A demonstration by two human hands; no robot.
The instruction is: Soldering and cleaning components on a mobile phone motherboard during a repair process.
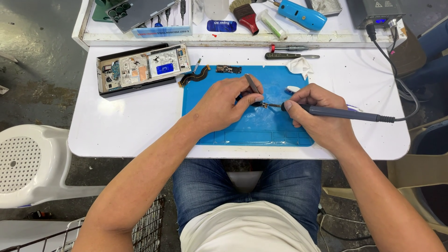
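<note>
Fingers of the left hand (224, 105) are pinched shut on a pair of tweezers (253, 84), whose tips press down on a tiny component (263, 106) at the middle of the frame. Just right of it, the right hand (313, 114) has its fingers wrapped closed around the grey handle of a soldering iron (343, 113), held like a pen, with the tip touching that same small part. Both hands rest on a blue work mat (261, 128) lying on the white surface (121, 126). On the mat's upper edge lie a black flex cable (193, 76) and a small dark circuit board (228, 69), near but apart from the hands. Toward the upper left of the frame sits an opened smartphone (142, 68) with its insides showing. Above the mat, two screwdrivers (291, 52) lie side by side, and a crumpled white tissue (300, 66) rests on the mat's upper right corner. Along the top of the frame are a brush (245, 15) and a blue handheld tool (302, 15).
</note>
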